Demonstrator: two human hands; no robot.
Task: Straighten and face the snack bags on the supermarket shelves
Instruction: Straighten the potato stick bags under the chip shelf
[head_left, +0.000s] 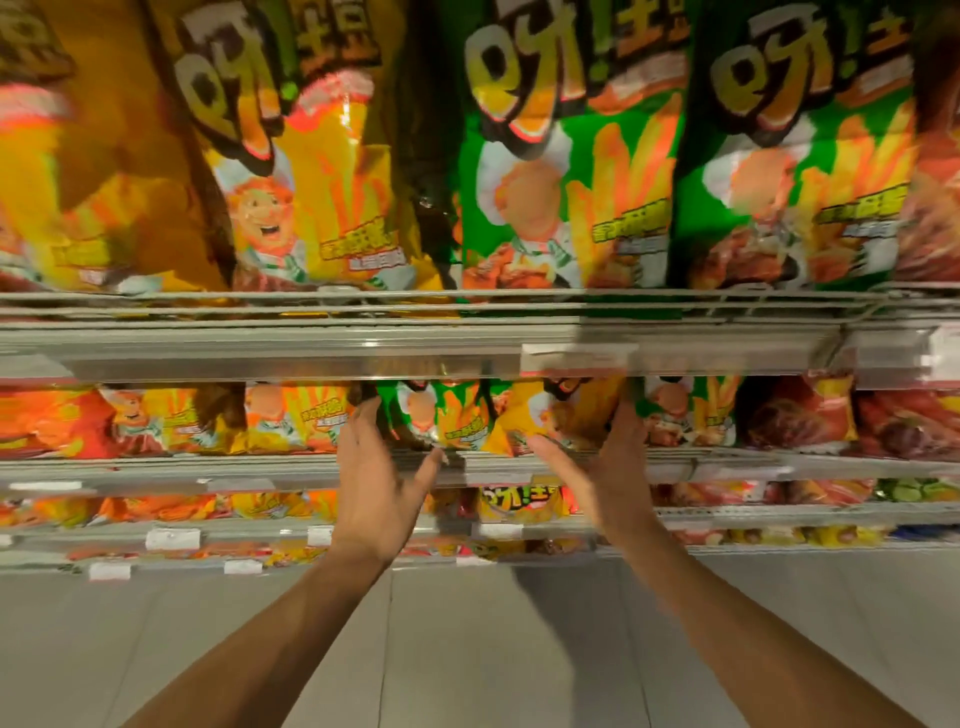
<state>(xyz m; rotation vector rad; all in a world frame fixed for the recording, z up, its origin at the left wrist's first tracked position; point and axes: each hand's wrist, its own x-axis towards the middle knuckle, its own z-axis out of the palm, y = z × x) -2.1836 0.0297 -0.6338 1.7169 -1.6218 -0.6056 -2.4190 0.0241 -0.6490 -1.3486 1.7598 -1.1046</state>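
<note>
On the second shelf a green snack bag (441, 415) and a yellow snack bag (561, 415) lean side by side, both tilted. My left hand (376, 483) is at the green bag's left edge, fingers reaching behind it, thumb spread below. My right hand (605, 467) grips the yellow bag's right side, thumb pointing left under it. The two hands bracket this pair of bags from both sides. The picture is blurred, so the exact finger contact is hard to make out.
The top shelf (311, 343) holds large yellow bags (306, 171) and green bags (566, 171) facing forward behind a wire rail. Orange bags (52, 423) and red bags (800, 415) flank the pair. Lower shelves (727, 512) carry more snacks. Grey floor tiles (467, 649) lie below.
</note>
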